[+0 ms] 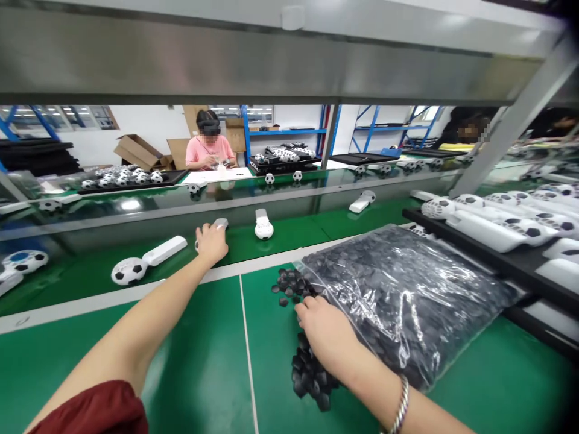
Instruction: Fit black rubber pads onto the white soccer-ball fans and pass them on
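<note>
My left hand (211,244) reaches over the green belt, its fingers closed round a white soccer-ball-headed piece with a handle (221,223), mostly hidden under the palm. On the near table my right hand (325,331) is down among small black plastic pieces (312,374), fingers bent together; what its fingertips pinch is hidden. More black pieces (289,283) lie spread just beyond it. Beside that hand lies a large clear plastic bag (398,289) full of the same black pieces.
Similar white pieces lie on the belt: one (149,259) to the left, one (263,224) ahead, another (362,201) farther right. A black tray (506,253) of them stands at right. A metal shelf (289,60) spans overhead. A person in pink (210,150) works across the line.
</note>
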Demonstrator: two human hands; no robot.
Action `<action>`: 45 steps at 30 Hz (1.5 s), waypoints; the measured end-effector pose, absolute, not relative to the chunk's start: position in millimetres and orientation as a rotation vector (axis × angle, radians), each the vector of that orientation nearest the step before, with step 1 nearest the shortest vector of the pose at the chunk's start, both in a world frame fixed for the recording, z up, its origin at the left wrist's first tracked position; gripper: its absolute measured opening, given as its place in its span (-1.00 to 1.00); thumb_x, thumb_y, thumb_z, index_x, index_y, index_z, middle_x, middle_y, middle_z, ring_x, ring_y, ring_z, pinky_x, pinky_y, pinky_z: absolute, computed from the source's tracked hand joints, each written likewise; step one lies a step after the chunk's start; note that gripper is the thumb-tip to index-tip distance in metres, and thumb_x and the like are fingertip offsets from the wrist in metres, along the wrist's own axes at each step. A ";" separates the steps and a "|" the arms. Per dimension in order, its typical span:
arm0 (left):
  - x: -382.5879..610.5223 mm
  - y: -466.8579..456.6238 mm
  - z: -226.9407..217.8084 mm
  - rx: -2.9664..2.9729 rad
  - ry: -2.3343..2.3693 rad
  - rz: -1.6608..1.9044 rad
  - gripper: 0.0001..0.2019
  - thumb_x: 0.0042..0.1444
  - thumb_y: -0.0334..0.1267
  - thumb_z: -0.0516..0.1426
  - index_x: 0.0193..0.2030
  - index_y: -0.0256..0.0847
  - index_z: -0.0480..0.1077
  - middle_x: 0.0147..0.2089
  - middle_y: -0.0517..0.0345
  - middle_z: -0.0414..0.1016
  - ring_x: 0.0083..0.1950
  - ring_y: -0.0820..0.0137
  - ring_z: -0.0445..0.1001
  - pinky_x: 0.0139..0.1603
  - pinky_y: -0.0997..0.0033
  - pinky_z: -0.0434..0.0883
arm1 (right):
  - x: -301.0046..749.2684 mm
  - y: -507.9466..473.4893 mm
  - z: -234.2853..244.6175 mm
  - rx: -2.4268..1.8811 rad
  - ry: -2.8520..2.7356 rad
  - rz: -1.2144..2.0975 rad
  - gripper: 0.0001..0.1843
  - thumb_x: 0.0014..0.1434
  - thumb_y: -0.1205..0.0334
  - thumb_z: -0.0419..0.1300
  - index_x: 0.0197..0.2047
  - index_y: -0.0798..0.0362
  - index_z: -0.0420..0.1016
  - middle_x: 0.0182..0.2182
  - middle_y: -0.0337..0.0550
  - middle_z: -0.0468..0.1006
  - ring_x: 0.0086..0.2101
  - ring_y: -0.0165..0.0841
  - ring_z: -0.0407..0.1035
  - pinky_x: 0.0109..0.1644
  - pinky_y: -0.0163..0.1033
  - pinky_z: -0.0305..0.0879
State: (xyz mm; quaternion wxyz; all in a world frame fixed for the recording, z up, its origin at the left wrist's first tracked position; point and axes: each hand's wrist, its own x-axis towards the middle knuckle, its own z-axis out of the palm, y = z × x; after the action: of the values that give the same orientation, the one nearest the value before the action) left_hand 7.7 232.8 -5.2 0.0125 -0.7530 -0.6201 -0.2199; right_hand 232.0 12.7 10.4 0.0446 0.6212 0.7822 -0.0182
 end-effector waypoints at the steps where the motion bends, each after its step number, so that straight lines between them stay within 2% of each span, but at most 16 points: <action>1: 21.3 239.4 -4.5 -2.429 -1.846 -0.623 -0.37 -0.22 -0.42 0.12 0.11 -0.20 0.21 0.21 -0.14 0.14 0.25 -0.06 -0.04 0.18 -0.08 0.01 | 231.5 13.6 10.6 1.898 2.388 -0.066 -0.69 0.11 0.53 -0.03 -0.18 0.15 0.47 -0.21 0.04 0.49 -0.18 -0.17 0.38 -0.20 -0.15 0.32; 4: 71.0 259.2 -3.1 -2.688 -1.582 -0.442 -0.23 -0.29 -0.45 0.14 0.18 -0.03 0.15 0.31 0.07 0.00 0.28 0.09 -0.03 0.17 0.14 0.11 | 230.6 15.3 9.4 1.887 2.392 -0.088 -0.67 0.08 0.56 -0.02 -0.17 0.17 0.47 -0.22 0.07 0.49 -0.19 -0.16 0.38 -0.23 -0.14 0.33; 6: 103.2 270.4 -4.0 -2.792 -1.476 -0.352 -0.25 -0.30 -0.43 0.14 0.16 -0.02 0.19 0.29 0.06 0.06 0.24 0.11 0.07 0.11 0.21 0.20 | 230.4 15.5 7.2 1.878 2.406 -0.103 -0.69 0.08 0.54 -0.01 -0.17 0.18 0.46 -0.23 0.08 0.49 -0.22 -0.16 0.38 -0.25 -0.13 0.33; 10: 137.0 279.0 -2.4 -2.818 -1.391 -0.321 -0.46 -0.24 -0.38 0.12 0.01 -0.22 0.36 0.08 -0.13 0.30 0.10 0.03 0.23 0.07 0.16 0.24 | 230.4 15.7 2.2 1.869 2.489 -0.063 -0.75 0.03 0.48 0.07 -0.20 0.17 0.44 -0.30 0.07 0.49 -0.27 -0.16 0.38 -0.26 -0.10 0.33; 14: 126.1 260.0 24.8 -2.799 -1.292 -0.405 -0.53 -0.16 -0.27 0.09 0.00 -0.20 0.36 0.02 -0.05 0.35 0.06 0.08 0.27 0.09 0.16 0.22 | 231.7 17.5 -0.8 1.874 2.573 0.000 -0.74 -0.05 0.44 0.14 -0.22 0.15 0.43 -0.33 0.06 0.47 -0.27 -0.16 0.36 -0.26 -0.09 0.31; 17: 100.6 212.7 59.3 -2.805 -1.195 -0.467 -0.53 -0.11 -0.16 0.07 0.02 -0.14 0.31 0.06 0.03 0.32 0.09 0.14 0.26 0.15 0.18 0.18 | 233.8 17.9 -0.4 1.881 2.660 0.067 -0.83 0.02 0.41 0.09 -0.29 0.12 0.45 -0.32 0.05 0.46 -0.24 -0.16 0.34 -0.25 -0.09 0.30; 22: 43.6 98.3 94.5 -2.777 -0.990 -0.562 -0.63 0.01 -0.09 0.06 -0.01 -0.01 0.30 0.03 0.14 0.31 0.05 0.19 0.27 0.11 0.14 0.24 | 235.8 14.2 1.4 1.854 2.679 0.049 -0.79 0.10 0.46 0.01 -0.29 0.15 0.45 -0.34 0.02 0.49 -0.28 -0.21 0.35 -0.30 -0.15 0.28; 26: -0.4 24.9 78.6 -2.795 -1.144 -0.421 -0.61 0.01 -0.05 0.06 0.03 0.10 0.24 0.03 0.14 0.28 0.01 0.11 0.29 0.04 0.02 0.27 | 234.6 10.1 4.0 1.800 2.672 0.053 -0.77 0.13 0.45 -0.01 -0.24 0.18 0.45 -0.26 0.08 0.47 -0.24 -0.21 0.34 -0.28 -0.18 0.27; 29: -20.0 -13.9 51.5 -2.821 -1.334 -0.344 -0.59 -0.02 -0.04 0.09 0.02 0.12 0.24 0.01 0.11 0.32 -0.01 0.10 0.30 -0.05 0.05 0.34 | 234.3 7.7 7.1 1.763 2.681 0.059 -0.78 0.14 0.43 0.00 -0.23 0.16 0.45 -0.26 0.07 0.46 -0.23 -0.22 0.35 -0.26 -0.19 0.24; 32: -25.4 -35.2 29.5 -2.848 -1.451 -0.244 -0.57 -0.04 -0.10 0.10 0.04 0.07 0.26 0.03 0.06 0.34 0.03 0.08 0.28 -0.08 0.09 0.37 | 235.6 8.2 7.9 1.763 2.687 -0.002 -0.79 0.15 0.44 0.00 -0.20 0.15 0.42 -0.29 0.01 0.49 -0.28 -0.27 0.38 -0.27 -0.24 0.21; 34: -26.9 -38.1 23.0 -2.915 -1.438 -0.103 -0.45 -0.09 -0.22 0.12 0.13 0.05 0.20 0.12 0.07 0.29 0.10 0.07 0.22 -0.05 0.11 0.36 | 237.1 10.5 5.8 1.796 2.711 -0.089 -0.79 0.17 0.42 -0.02 -0.18 0.14 0.40 -0.30 -0.02 0.50 -0.32 -0.31 0.38 -0.29 -0.26 0.20; 37: -32.0 -30.0 25.4 -3.043 -1.304 0.116 -0.19 -0.19 -0.43 0.08 0.26 0.16 -0.01 0.27 0.20 0.14 0.16 0.07 0.17 0.01 0.08 0.30 | 239.1 15.6 -0.6 1.820 2.821 -0.299 -0.82 0.20 0.37 -0.01 -0.18 0.10 0.38 -0.31 -0.10 0.52 -0.32 -0.36 0.38 -0.27 -0.30 0.19; 39: -33.9 -21.8 31.4 -3.071 -1.213 0.170 -0.17 -0.19 -0.48 0.06 0.26 0.21 -0.02 0.24 0.23 0.20 0.13 0.11 0.20 0.08 0.03 0.21 | 239.5 18.5 -4.7 1.806 2.926 -0.438 -0.82 0.20 0.36 0.01 -0.15 0.09 0.38 -0.27 -0.11 0.52 -0.28 -0.36 0.38 -0.21 -0.29 0.21; 41: -29.9 -14.5 36.2 -3.062 -1.147 0.161 -0.31 -0.13 -0.40 0.10 0.20 0.14 0.12 0.09 0.19 0.37 0.08 0.14 0.24 0.18 -0.04 0.06 | 239.1 20.2 -6.9 1.786 3.023 -0.521 -0.80 0.19 0.37 0.03 -0.13 0.11 0.39 -0.20 -0.07 0.51 -0.21 -0.34 0.37 -0.14 -0.27 0.22; 43: -19.4 -9.0 36.5 -3.017 -1.131 0.129 -0.43 -0.13 -0.16 0.20 0.10 0.01 0.26 -0.06 0.12 0.44 0.06 0.13 0.24 0.24 -0.08 -0.07 | 238.0 20.4 -6.5 1.796 3.090 -0.601 -0.81 0.17 0.38 0.04 -0.16 0.11 0.41 -0.20 -0.07 0.51 -0.21 -0.35 0.36 -0.12 -0.26 0.22; 45: -4.8 -4.8 31.1 -2.929 -1.254 0.058 -0.38 -0.21 0.11 0.21 0.00 -0.14 0.32 -0.14 0.03 0.45 0.03 0.09 0.27 0.20 -0.08 0.01 | 236.3 19.5 -4.3 1.838 3.124 -0.725 -0.86 0.15 0.37 0.06 -0.23 0.10 0.42 -0.30 -0.14 0.52 -0.30 -0.39 0.36 -0.17 -0.27 0.23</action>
State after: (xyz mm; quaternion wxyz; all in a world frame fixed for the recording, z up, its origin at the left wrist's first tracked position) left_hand -4.8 -4.8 31.1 -0.0225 -0.9189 -0.3933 0.0182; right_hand 236.3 19.5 -4.3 -0.2738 0.4784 0.8128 -0.1886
